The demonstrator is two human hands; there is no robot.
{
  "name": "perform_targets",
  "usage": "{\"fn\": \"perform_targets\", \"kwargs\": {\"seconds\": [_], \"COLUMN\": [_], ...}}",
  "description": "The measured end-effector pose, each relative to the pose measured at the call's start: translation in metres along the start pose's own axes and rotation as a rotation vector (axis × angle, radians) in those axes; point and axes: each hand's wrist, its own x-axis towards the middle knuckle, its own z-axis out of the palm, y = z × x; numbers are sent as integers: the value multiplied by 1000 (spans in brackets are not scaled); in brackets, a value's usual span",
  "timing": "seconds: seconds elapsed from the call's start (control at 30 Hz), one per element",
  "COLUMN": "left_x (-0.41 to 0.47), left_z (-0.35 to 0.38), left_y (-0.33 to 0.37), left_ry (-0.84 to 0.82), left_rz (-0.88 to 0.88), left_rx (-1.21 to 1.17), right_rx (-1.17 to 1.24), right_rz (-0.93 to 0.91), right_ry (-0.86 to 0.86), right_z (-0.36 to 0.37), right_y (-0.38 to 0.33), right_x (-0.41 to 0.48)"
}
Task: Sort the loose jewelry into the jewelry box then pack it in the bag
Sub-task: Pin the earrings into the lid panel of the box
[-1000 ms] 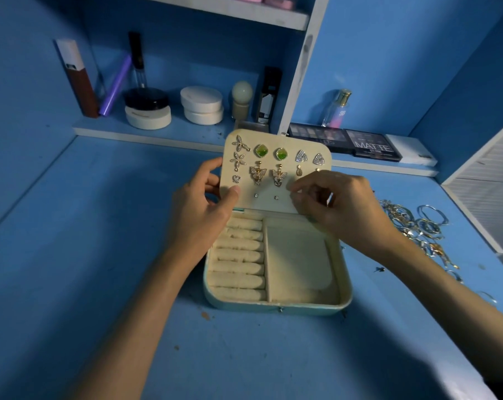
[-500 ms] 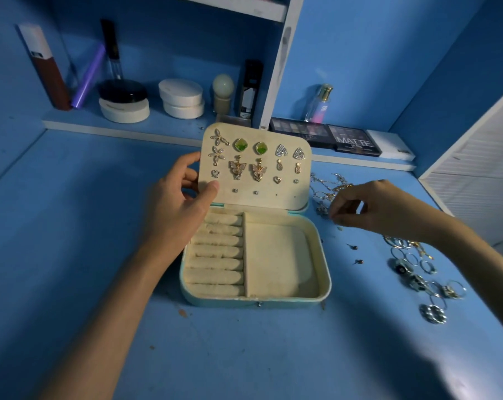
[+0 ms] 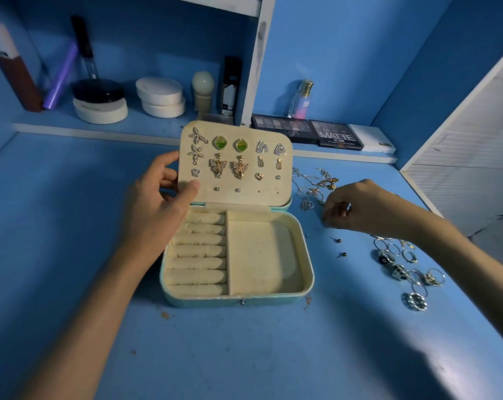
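An open pale-teal jewelry box (image 3: 308,272) lies on the blue desk, with cream ring rolls on the left and a bare tray on the right. Its raised lid panel (image 3: 244,192) carries several pinned earrings. My left hand (image 3: 155,206) grips the panel's left edge, thumb in front and fingers behind. My right hand (image 3: 357,209) hovers low to the right of the box, its fingertips pinched together on a small shiny earring. Two loose studs (image 3: 339,247) lie just below that hand. Tangled chains (image 3: 313,183) and several loose rings (image 3: 406,269) are spread further right.
A low shelf at the back holds cosmetic jars (image 3: 159,96), tubes, a perfume bottle (image 3: 300,99) and eyeshadow palettes (image 3: 311,132). A white slatted panel (image 3: 469,168) borders the desk on the right. Bare blue desk lies in front of and left of the box.
My right hand has left the lid panel and moved right, down to the loose jewelry beside the box. My left hand has kept its hold on the lid. The camera view shifted right.
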Motion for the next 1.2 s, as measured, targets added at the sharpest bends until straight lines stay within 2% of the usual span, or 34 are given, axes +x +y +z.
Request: {"fn": "perform_targets", "kwargs": {"seconds": [0.23,0.67,0.83,1.0,1.2], "left_x": [0,0,1,1,1], "left_z": [0,0,-1,-1,0], "left_y": [0,0,-2,-1,0], "left_ry": [-4,-10,-6,-6,-6], "left_rz": [0,-8,-11,-16,-16], "left_rx": [-10,-6,1,11,5], "right_rx": [-25,13,84,188,110], "right_rz": [-14,26,-48,-45,-59], "right_ry": [55,41,128,176,234], "right_z": [5,5,9,17,20], "right_y": [0,-1,-3,-5,-3], "right_x": [3,7,6,3,1]}}
